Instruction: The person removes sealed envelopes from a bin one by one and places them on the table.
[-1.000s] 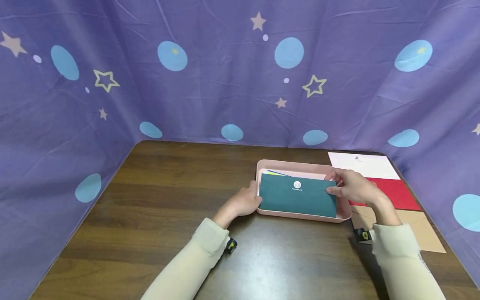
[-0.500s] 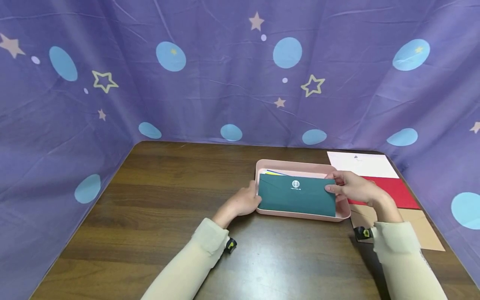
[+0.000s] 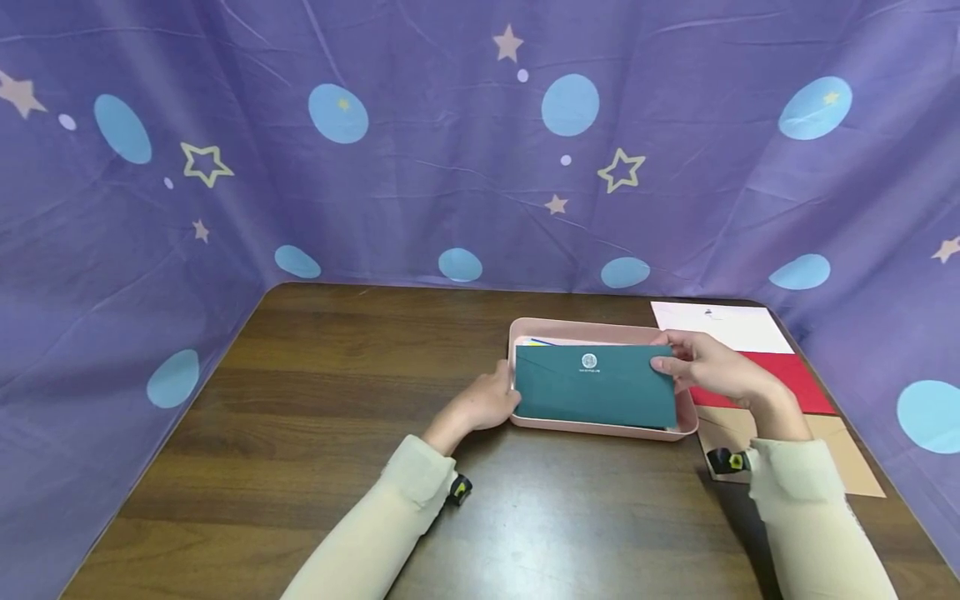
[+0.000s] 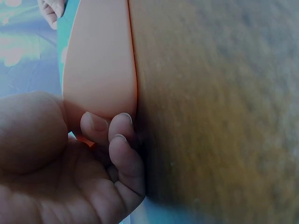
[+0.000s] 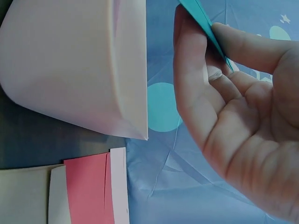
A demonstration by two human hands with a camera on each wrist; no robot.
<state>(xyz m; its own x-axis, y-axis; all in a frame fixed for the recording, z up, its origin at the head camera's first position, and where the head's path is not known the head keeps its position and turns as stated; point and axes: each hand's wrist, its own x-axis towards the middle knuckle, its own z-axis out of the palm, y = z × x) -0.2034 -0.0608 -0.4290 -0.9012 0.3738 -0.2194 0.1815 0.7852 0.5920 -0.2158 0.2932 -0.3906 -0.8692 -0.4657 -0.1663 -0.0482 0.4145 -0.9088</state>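
Note:
A dark green envelope [image 3: 592,387] with a round white emblem is tilted over the pink tray [image 3: 600,431]. My right hand [image 3: 716,367] pinches its right end, thumb on the front face and fingers behind. In the right wrist view the envelope [image 5: 205,28] appears edge-on between thumb and fingers, apart from the tray's wall [image 5: 60,60]. At the tray's left end, my left hand [image 3: 483,400] grips the rim. The left wrist view shows its fingers [image 4: 124,149] curled against the tray's outer wall [image 4: 100,60]. Papers with blue and yellow edges [image 3: 543,342] show behind the envelope.
Right of the tray, a white envelope [image 3: 723,327], a red envelope [image 3: 795,383] and a tan envelope [image 3: 840,454] lie in a column on the brown wooden table [image 3: 360,367]. A purple patterned curtain [image 3: 420,125] hangs behind and at both sides.
My right hand has lifted the right end of the green envelope slightly, and its lower right corner has risen off the tray's floor. The left hand keeps its grip on the tray.

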